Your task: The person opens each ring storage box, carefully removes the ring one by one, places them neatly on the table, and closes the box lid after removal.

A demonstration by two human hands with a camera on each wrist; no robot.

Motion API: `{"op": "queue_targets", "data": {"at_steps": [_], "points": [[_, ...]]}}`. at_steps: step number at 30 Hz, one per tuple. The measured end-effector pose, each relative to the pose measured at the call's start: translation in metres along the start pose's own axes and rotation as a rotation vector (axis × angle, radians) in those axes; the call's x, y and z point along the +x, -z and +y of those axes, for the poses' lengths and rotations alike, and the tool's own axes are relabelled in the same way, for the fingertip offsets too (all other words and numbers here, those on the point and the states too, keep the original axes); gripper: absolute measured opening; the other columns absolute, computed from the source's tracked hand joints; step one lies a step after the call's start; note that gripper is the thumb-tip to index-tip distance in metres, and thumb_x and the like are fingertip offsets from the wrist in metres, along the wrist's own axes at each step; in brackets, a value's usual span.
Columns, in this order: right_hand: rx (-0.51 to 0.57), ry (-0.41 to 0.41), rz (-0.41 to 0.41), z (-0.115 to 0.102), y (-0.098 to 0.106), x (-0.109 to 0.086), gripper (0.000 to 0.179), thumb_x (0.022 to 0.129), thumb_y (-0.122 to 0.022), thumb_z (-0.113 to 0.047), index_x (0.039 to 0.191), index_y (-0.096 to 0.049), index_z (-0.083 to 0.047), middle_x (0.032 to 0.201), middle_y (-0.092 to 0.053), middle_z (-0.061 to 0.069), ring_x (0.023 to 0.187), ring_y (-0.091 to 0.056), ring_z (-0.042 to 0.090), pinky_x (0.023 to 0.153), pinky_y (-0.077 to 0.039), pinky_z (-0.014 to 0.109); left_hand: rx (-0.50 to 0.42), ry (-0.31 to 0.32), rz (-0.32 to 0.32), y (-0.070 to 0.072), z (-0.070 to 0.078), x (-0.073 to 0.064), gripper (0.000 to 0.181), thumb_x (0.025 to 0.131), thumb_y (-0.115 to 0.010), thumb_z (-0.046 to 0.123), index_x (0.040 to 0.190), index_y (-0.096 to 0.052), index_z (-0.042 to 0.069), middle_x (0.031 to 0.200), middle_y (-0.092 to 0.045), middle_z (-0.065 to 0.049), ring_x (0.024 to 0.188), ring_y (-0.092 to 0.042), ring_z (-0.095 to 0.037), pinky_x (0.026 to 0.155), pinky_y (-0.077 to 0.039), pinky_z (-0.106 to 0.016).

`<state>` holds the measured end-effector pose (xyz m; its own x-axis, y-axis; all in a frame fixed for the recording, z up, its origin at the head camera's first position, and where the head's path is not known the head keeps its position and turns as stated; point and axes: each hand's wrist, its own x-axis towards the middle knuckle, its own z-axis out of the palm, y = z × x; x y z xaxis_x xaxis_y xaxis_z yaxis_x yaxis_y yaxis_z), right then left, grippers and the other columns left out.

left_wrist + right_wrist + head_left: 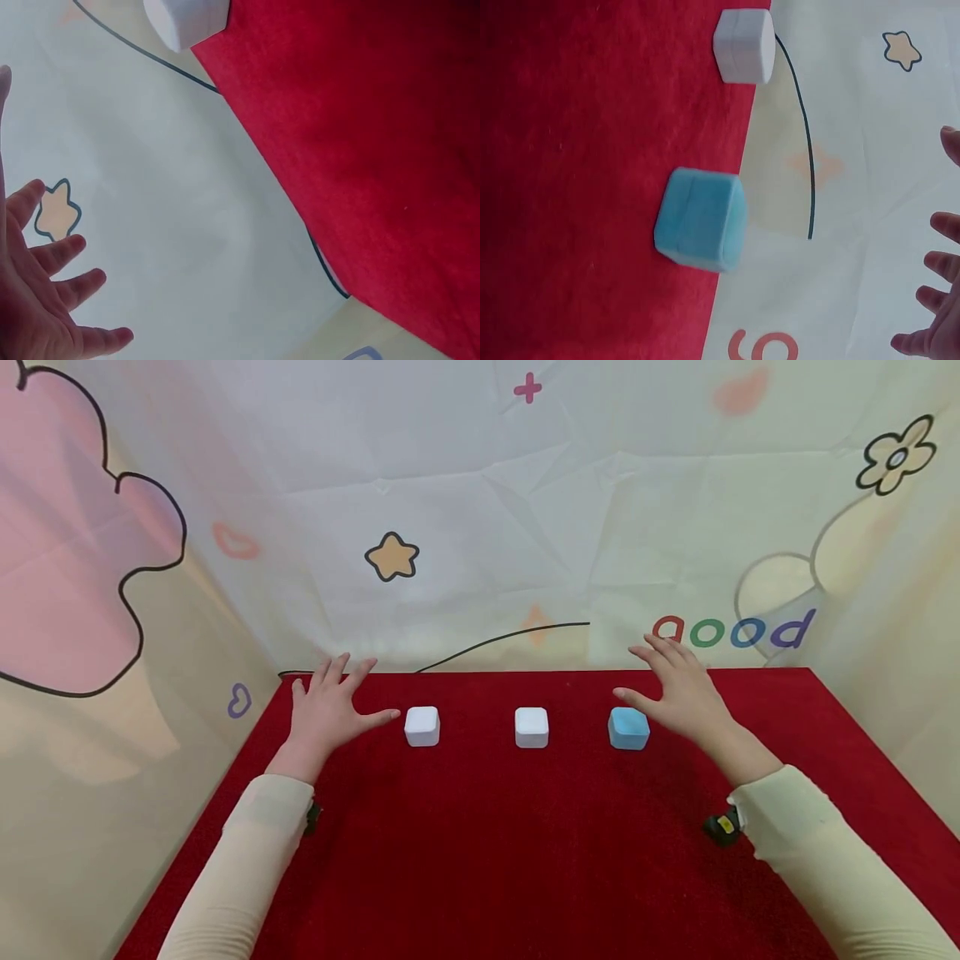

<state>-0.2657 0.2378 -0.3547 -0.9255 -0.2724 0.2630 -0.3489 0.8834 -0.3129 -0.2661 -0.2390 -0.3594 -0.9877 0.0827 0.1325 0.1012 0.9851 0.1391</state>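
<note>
Three small rounded boxes stand in a row across the red cloth. In the head view there is a white box point(422, 727) on the left, another white box point(532, 727) in the middle and a light blue box point(628, 728) on the right. My left hand point(324, 717) is spread beside the left white box, its thumb tip close to that box. The fingers of my right hand point(684, 693) are spread too, with the thumb near the top of the blue box point(697, 219). Neither hand holds anything.
A red cloth point(480, 852) covers the table. Behind it hangs a pale printed curtain point(480, 543) with a star, a flower and coloured letters, and it continues along both sides. A dark wrist camera point(723, 827) shows under my right sleeve.
</note>
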Motion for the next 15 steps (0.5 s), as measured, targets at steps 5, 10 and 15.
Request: {"op": "queue_targets", "data": {"at_steps": [5,10,15], "points": [[0.051,0.009,-0.005,-0.007,-0.007,0.001,0.069,0.096,-0.066,-0.038,0.151,-0.045,-0.002,0.163,-0.033,0.027,0.149,-0.030,0.049,0.118,-0.031,0.070,-0.017,-0.007,0.019,-0.007,0.000,-0.003,0.090,0.088,-0.067,0.061,0.161,-0.033,0.021,0.165,-0.030,-0.022,0.150,-0.030,-0.047,0.118,-0.028,-0.073],[0.098,-0.002,-0.028,-0.015,-0.015,0.004,0.068,0.096,-0.065,-0.037,0.151,-0.045,-0.001,0.162,-0.034,0.026,0.149,-0.031,0.048,0.116,-0.036,0.068,-0.045,-0.007,0.030,-0.013,-0.001,-0.004,0.088,0.089,-0.067,0.059,0.160,-0.034,0.017,0.162,-0.036,-0.023,0.146,-0.038,-0.047,0.117,-0.035,-0.068],[0.141,-0.012,-0.055,-0.025,-0.024,0.007,0.071,0.095,-0.068,-0.036,0.153,-0.043,-0.003,0.162,-0.035,0.024,0.149,-0.032,0.047,0.115,-0.038,0.068,-0.083,-0.005,0.026,-0.018,-0.001,-0.005,0.085,0.090,-0.067,0.055,0.159,-0.036,0.016,0.161,-0.038,-0.022,0.145,-0.040,-0.046,0.116,-0.036,-0.067]]}}
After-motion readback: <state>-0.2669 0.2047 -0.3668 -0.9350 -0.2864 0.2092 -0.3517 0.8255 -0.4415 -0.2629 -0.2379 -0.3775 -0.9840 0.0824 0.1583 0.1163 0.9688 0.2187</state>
